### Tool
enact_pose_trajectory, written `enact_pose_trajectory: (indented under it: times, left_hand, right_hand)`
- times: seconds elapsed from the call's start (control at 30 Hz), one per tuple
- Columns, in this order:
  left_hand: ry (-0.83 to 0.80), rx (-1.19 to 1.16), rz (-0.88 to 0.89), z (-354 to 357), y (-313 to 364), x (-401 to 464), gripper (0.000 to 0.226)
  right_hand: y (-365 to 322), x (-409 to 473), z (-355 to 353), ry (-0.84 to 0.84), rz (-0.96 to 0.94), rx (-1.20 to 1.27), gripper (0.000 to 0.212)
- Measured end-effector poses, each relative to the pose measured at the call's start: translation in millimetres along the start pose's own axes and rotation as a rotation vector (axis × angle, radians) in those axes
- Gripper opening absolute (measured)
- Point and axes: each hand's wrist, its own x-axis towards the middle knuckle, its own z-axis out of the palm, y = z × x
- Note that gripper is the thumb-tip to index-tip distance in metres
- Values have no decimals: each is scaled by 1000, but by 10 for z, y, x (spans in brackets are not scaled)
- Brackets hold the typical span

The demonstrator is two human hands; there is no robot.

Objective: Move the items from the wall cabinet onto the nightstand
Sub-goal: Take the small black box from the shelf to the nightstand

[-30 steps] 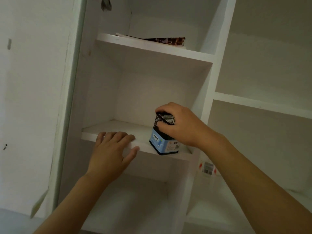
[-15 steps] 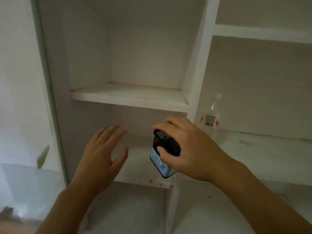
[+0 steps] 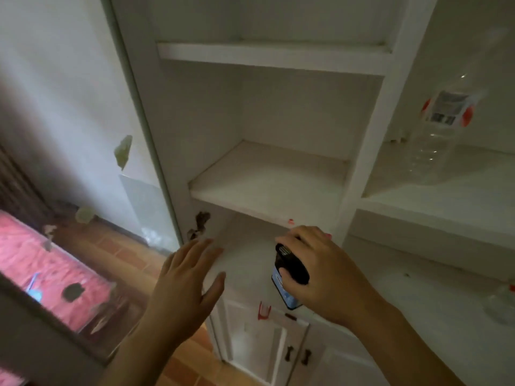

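My right hand [image 3: 320, 277] grips a small black mesh box with a blue label [image 3: 289, 274], held in the air in front of the lower part of the white wall cabinet [image 3: 267, 185]. My left hand [image 3: 186, 282] hovers beside it on the left with fingers spread and straight, holding nothing. A clear plastic bottle with a white and red label [image 3: 440, 126] stands on the shelf in the right compartment. The nightstand is not in view.
Below the shelves are white cabinet doors with dark handles [image 3: 298, 355]. A bed with a pink cover [image 3: 41, 263] lies at the lower left, across a wooden floor [image 3: 122, 246]. Another clear object [image 3: 501, 302] shows at the right edge.
My right hand has lifted the mesh box off the middle shelf and brought it down and outward. My left hand left the shelf edge and hangs open. The view has tilted downward.
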Motion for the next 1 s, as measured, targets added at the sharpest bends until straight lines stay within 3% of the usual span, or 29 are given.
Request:
enact_pose_trajectory:
  times: [0.2, 0.47, 0.67, 1.0]
  left_hand:
    - [-43, 45, -154, -94, -118, -754, 57]
    - [-14, 79, -282, -624, -147, -2032, 57]
    - [68, 141, -373, -1129, -293, -3464, 53]
    - [228, 280, -723, -2123, -268, -6151, 57]
  right_hand:
    - [-240, -202, 363, -85, -61, 19, 45]
    - [-1155, -699, 505, -84, -123, 36, 50]
    - [-2271, -1325, 690, -109, -234, 75, 45]
    - [-4490, -2110, 997, -188, -593, 200, 48]
